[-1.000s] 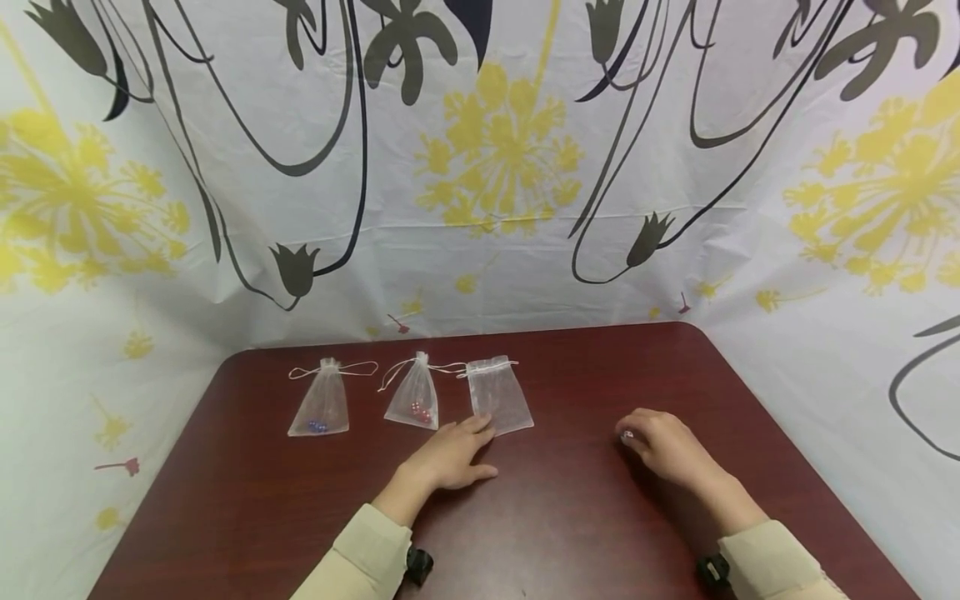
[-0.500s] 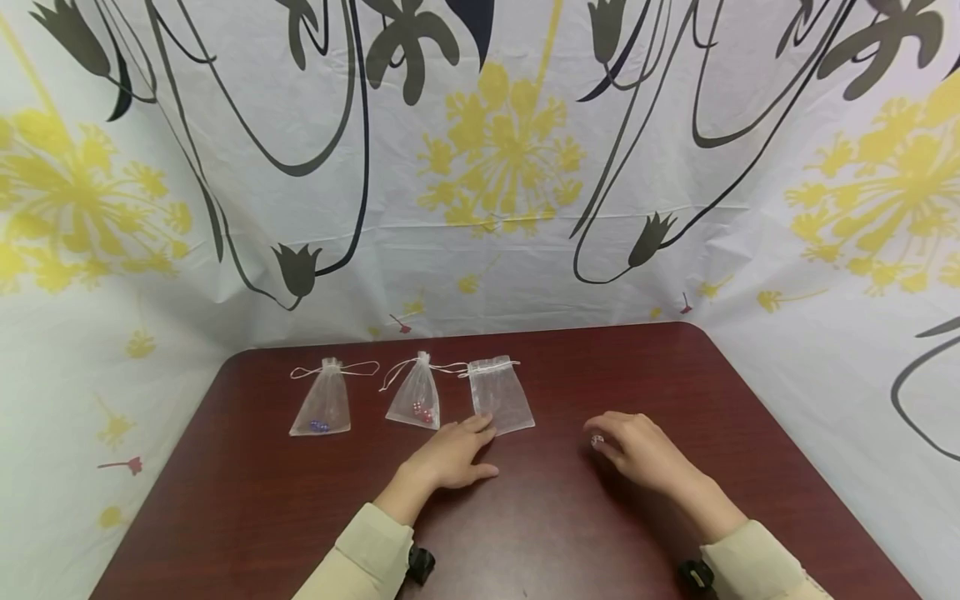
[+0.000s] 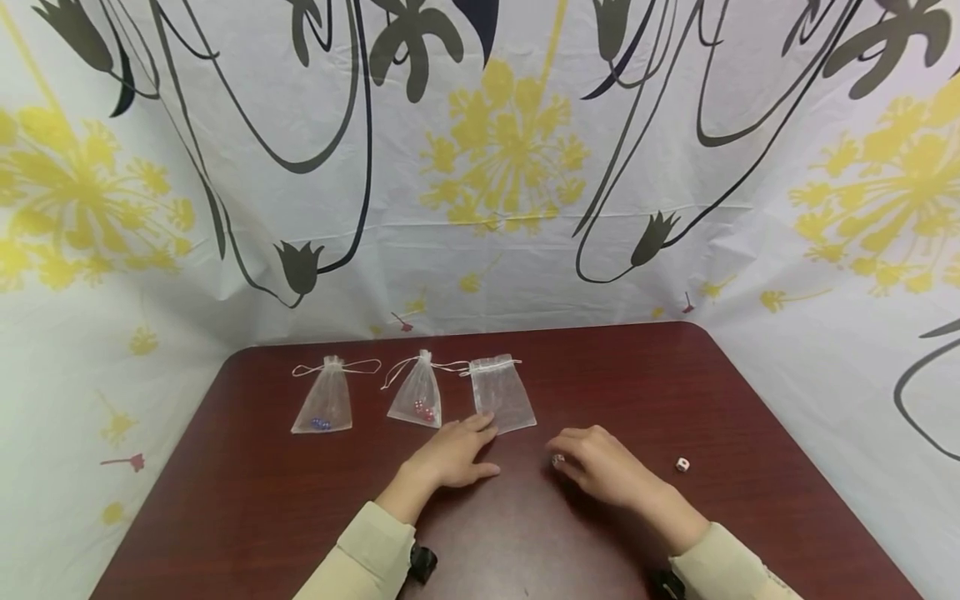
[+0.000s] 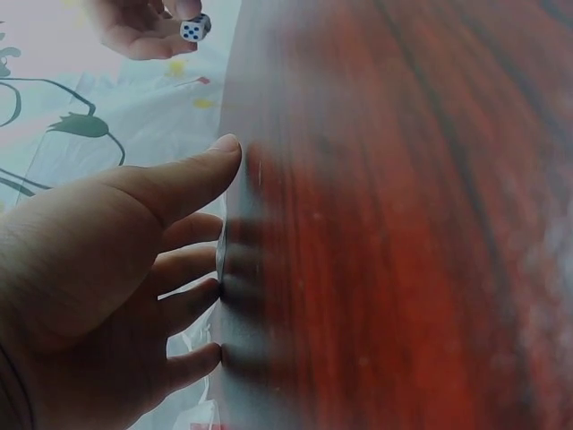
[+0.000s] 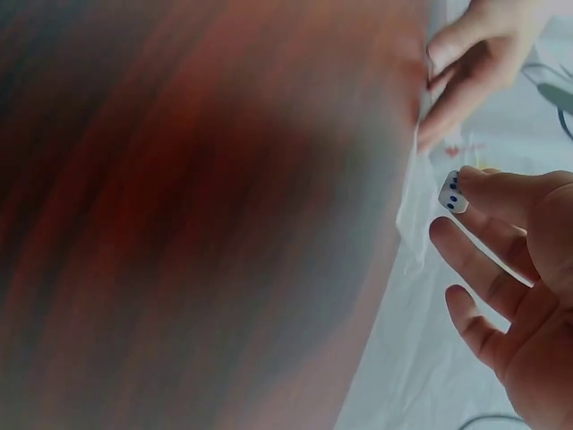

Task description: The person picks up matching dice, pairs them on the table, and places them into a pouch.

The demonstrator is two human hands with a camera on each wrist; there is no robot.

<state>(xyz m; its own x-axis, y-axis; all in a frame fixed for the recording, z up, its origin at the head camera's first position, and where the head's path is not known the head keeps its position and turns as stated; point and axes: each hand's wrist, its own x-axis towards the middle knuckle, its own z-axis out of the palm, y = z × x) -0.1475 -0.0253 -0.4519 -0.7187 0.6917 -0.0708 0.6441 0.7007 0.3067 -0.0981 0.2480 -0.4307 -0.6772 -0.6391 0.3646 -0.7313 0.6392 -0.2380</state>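
My right hand [image 3: 603,468] pinches a small white die [image 5: 453,192] between thumb and fingertips; blue dots show on it in the right wrist view. It is over the table, to the right of my left hand [image 3: 450,454]. With fingers spread and straight, the left hand rests its fingertips at the lower edge of a flat, sheer white drawstring bag [image 3: 508,398]. No dice show inside that bag. Behind the right forearm, to its right, a second white die [image 3: 682,465] lies on the table.
Left of the flat bag lies a sheer drawn-up bag [image 3: 417,390] with red dice in it. Farther left is a similar bag [image 3: 326,400] holding blue dice. The dark red table [image 3: 247,500] ends at a patterned cloth [image 3: 420,292] behind.
My right hand has moved left across the table with the die, toward the flat bag. The second die has come into sight behind it. My left hand has stayed in place.
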